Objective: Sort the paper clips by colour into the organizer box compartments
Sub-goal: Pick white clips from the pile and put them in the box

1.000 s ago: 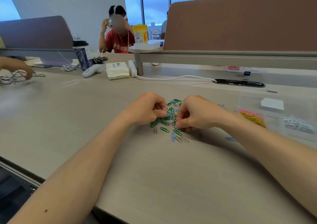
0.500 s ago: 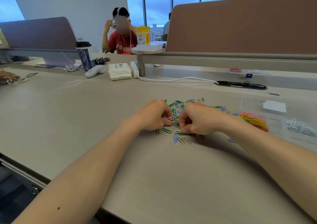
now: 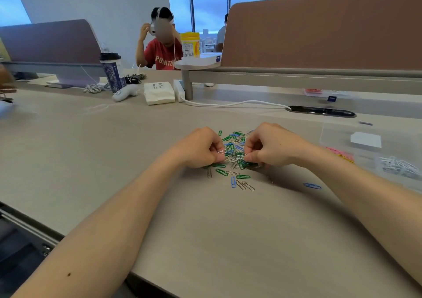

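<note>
A pile of green, blue, white and silver paper clips [image 3: 233, 147] lies on the beige desk. My left hand [image 3: 201, 148] sits at the pile's left edge, fingers curled, pinching a white clip [image 3: 222, 151]. My right hand [image 3: 269, 148] is at the pile's right edge, fingertips pinching clips from the heap. A clear organizer box [image 3: 374, 151] stands at the right; it holds pink and yellow clips [image 3: 341, 155] in one compartment and white clips [image 3: 398, 166] in another. A lone blue clip [image 3: 312, 185] lies near my right forearm.
A white cable [image 3: 235, 103] and a black desk grommet [image 3: 322, 111] lie behind the pile. Farther back are a tissue pack [image 3: 158, 93], a white controller [image 3: 125, 93], a patterned cup [image 3: 112, 72] and a brown divider [image 3: 324, 30]. A person sits across the desk.
Both hands have stayed at the pile, picking at the clips. My left hand now shows a white clip between its fingertips. The view has shifted slightly.
</note>
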Available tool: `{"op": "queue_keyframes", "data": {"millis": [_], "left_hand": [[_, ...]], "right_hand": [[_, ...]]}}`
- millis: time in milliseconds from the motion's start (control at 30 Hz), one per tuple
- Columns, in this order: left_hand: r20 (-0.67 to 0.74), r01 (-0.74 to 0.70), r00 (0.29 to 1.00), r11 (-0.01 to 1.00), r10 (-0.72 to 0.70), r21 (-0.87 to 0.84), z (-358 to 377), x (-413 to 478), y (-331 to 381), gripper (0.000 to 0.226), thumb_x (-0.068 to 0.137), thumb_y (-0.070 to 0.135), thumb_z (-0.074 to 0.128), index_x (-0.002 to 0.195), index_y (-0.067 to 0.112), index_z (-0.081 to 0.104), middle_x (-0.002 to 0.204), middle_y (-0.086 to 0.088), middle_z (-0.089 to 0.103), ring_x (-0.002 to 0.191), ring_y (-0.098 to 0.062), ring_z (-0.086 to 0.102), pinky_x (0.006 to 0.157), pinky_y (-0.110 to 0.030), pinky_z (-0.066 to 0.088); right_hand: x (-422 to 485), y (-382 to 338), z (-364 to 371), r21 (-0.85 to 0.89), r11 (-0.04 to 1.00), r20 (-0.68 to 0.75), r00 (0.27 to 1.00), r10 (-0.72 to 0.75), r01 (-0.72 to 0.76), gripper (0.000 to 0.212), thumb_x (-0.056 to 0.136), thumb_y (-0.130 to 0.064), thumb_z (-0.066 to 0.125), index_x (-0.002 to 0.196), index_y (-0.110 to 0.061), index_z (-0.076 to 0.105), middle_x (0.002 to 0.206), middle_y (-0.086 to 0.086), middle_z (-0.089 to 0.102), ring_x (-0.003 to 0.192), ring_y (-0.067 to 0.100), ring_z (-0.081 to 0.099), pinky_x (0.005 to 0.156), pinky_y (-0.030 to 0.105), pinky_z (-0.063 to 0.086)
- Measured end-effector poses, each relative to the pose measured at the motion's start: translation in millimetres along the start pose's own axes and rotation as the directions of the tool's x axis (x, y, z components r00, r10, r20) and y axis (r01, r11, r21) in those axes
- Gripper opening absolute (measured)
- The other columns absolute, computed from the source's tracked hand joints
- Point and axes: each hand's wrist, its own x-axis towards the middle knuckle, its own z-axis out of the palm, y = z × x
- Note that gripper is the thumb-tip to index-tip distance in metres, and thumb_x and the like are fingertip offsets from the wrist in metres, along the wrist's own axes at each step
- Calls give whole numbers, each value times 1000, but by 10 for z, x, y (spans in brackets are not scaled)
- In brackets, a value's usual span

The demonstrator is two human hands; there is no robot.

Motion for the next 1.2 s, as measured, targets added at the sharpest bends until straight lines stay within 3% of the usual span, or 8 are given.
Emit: {"op": "queue_keyframes", "data": {"millis": [133, 333, 533, 700, 867, 1000, 1200], "left_hand": [[59, -3, 998, 1000, 4, -21, -79, -43, -32, 4, 86, 18, 72, 82, 18, 70, 73, 8, 66, 66, -4, 57, 60, -12, 44], [7, 14, 1000, 998, -13, -66, -85, -48, -43, 2, 86, 15, 72, 84, 17, 71, 74, 6, 68, 65, -3, 58, 55, -5, 42], [8, 17, 1000, 993, -16, -118, -49, -28, -11, 3, 86, 14, 71, 87, 11, 73, 80, -2, 71, 67, -6, 58, 65, -18, 48], [7, 21, 1000, 973, -20, -230, -15, -34, 24, 3, 85, 13, 73, 83, 13, 73, 72, 0, 69, 62, -6, 56, 61, -17, 47], [22, -88, 995, 986, 92, -143, -3, -48, 51, 6, 84, 14, 74, 81, 17, 70, 70, 7, 66, 56, 5, 53, 56, -7, 41], [91, -213, 973, 977, 213, -2, 42, -59, 104, 4, 83, 15, 75, 82, 16, 71, 66, 11, 63, 55, 2, 52, 56, -10, 39], [-53, -217, 975, 976, 218, 12, 6, -19, 90, 5, 81, 17, 77, 84, 16, 73, 67, 13, 63, 57, 4, 53, 56, -10, 38]], "right_hand": [[-7, 21, -18, 29, 1000, -31, 1000, 2, -1, 15, 83, -17, 73, 68, -18, 70, 57, -8, 65, 40, -2, 53, 45, 12, 41], [14, 26, -19, 6, 1000, -78, 997, -24, 25, 17, 79, -18, 76, 64, -22, 70, 54, -14, 63, 50, -7, 54, 49, 10, 36], [1, 44, -29, 31, 999, -60, 998, -21, 23, 17, 79, -17, 77, 65, -22, 69, 62, -11, 66, 57, 0, 57, 56, 16, 41], [-13, 50, -57, 102, 995, -36, 999, 3, 0, 16, 79, -13, 75, 66, -21, 70, 54, -10, 64, 47, 2, 56, 54, 19, 45], [-23, 27, -19, 60, 998, 64, 998, 8, -12, 13, 77, -10, 73, 73, -23, 73, 58, -9, 67, 48, 3, 58, 56, 20, 47], [-64, -8, -25, -55, 998, 84, 996, -8, 13, 14, 80, -18, 73, 85, -30, 76, 55, -21, 58, 50, -10, 52, 48, 5, 34], [-95, 7, -47, -90, 996, 46, 999, -16, 20, 6, 82, -19, 72, 78, -23, 76, 55, -18, 58, 54, -4, 51, 52, 11, 37]]}}
